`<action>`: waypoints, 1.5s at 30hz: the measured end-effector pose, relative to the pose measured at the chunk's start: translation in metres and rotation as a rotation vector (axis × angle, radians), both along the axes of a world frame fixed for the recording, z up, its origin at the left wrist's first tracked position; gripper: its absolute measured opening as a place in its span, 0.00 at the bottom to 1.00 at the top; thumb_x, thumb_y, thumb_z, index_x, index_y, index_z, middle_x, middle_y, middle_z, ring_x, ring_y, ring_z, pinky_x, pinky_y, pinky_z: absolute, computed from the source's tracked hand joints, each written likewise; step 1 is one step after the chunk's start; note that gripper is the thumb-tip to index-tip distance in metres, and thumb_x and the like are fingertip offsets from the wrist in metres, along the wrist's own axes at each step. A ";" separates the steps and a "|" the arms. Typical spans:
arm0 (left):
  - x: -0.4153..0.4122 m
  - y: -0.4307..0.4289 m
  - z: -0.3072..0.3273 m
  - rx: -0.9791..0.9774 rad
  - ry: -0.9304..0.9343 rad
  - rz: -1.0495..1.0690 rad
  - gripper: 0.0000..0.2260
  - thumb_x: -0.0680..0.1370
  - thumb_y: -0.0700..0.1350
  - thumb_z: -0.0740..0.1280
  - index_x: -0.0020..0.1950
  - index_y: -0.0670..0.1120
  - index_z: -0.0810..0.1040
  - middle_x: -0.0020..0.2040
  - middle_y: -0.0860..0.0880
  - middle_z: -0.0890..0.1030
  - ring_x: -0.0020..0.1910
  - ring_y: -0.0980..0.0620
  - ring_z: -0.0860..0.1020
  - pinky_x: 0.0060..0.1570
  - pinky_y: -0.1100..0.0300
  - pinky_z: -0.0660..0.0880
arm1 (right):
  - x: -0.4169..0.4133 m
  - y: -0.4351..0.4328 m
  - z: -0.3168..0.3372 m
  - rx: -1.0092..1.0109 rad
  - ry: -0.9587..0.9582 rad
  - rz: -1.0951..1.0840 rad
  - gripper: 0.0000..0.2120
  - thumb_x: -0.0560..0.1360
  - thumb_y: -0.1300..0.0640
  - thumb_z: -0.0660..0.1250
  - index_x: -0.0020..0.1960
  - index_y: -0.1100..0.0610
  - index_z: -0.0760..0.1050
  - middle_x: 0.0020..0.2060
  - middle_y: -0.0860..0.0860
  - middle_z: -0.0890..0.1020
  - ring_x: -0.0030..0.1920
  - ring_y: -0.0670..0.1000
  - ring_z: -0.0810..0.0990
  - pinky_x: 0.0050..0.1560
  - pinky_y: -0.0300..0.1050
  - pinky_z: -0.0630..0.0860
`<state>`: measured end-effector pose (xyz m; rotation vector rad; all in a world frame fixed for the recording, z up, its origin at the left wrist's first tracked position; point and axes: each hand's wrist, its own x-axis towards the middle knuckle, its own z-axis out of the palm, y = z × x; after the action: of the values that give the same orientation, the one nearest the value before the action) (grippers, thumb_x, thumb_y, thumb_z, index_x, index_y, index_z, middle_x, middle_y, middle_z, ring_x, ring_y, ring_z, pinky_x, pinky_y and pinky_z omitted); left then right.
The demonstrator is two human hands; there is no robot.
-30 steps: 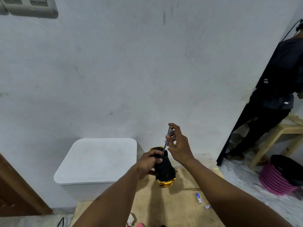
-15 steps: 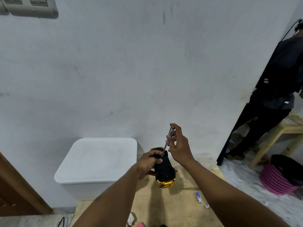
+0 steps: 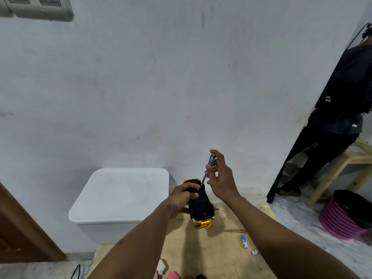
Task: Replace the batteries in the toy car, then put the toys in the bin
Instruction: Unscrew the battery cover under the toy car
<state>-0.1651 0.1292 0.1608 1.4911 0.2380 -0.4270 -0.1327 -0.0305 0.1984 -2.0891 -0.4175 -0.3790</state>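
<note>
Above the wooden tabletop (image 3: 211,250), fingers of the left hand (image 3: 182,195) clamp the black-and-gold toy car (image 3: 201,207) underside-up to steady it; the right hand (image 3: 222,179) pinches a slim clear-handled screwdriver (image 3: 212,159) upright on it.

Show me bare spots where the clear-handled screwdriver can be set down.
Bare wood of the wooden table lies in front of the gold-and-black toy car, left of the blue-and-white battery. The flat lid of the white plastic bin is bare too. Crowded: around the battery and along the near edge.
</note>
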 end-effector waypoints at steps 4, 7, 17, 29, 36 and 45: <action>-0.001 -0.002 0.000 0.009 0.003 -0.009 0.14 0.78 0.34 0.65 0.55 0.51 0.81 0.58 0.42 0.79 0.52 0.42 0.78 0.40 0.51 0.80 | 0.000 0.003 0.002 -0.017 -0.001 0.013 0.20 0.81 0.56 0.61 0.70 0.42 0.60 0.41 0.42 0.79 0.42 0.46 0.82 0.42 0.57 0.82; -0.002 -0.003 0.000 0.013 0.000 -0.014 0.14 0.77 0.34 0.65 0.56 0.51 0.81 0.58 0.41 0.79 0.52 0.42 0.79 0.39 0.52 0.80 | 0.000 0.003 0.001 -0.032 -0.011 0.002 0.20 0.82 0.55 0.60 0.70 0.43 0.60 0.41 0.42 0.79 0.41 0.45 0.82 0.43 0.54 0.81; -0.004 -0.003 0.001 0.005 0.001 -0.020 0.14 0.77 0.34 0.65 0.57 0.50 0.80 0.58 0.41 0.79 0.52 0.43 0.78 0.40 0.51 0.80 | 0.000 0.004 -0.002 -0.039 -0.013 0.016 0.20 0.82 0.54 0.61 0.71 0.42 0.60 0.42 0.40 0.78 0.41 0.46 0.82 0.41 0.55 0.82; -0.004 0.000 0.003 -0.020 0.001 -0.004 0.13 0.78 0.34 0.64 0.56 0.50 0.80 0.58 0.42 0.79 0.51 0.43 0.78 0.39 0.53 0.79 | 0.004 0.006 0.004 -0.061 -0.038 0.043 0.20 0.82 0.53 0.60 0.72 0.44 0.61 0.42 0.41 0.78 0.41 0.44 0.82 0.42 0.37 0.75; -0.001 0.003 0.003 -0.008 0.001 -0.001 0.14 0.78 0.34 0.64 0.56 0.51 0.81 0.59 0.41 0.79 0.53 0.42 0.78 0.48 0.47 0.80 | 0.004 0.007 0.003 -0.045 -0.037 0.023 0.20 0.82 0.54 0.61 0.71 0.44 0.61 0.44 0.41 0.78 0.40 0.46 0.82 0.42 0.48 0.80; 0.002 0.006 0.002 -0.007 0.006 -0.005 0.14 0.78 0.34 0.65 0.56 0.51 0.80 0.59 0.41 0.79 0.54 0.41 0.78 0.49 0.46 0.80 | 0.006 0.008 0.000 -0.002 -0.012 0.021 0.20 0.81 0.54 0.62 0.71 0.42 0.61 0.42 0.41 0.78 0.41 0.47 0.82 0.41 0.58 0.82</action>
<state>-0.1635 0.1349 0.1628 1.4841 0.2369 -0.4359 -0.1268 -0.0220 0.1987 -2.0832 -0.4466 -0.3785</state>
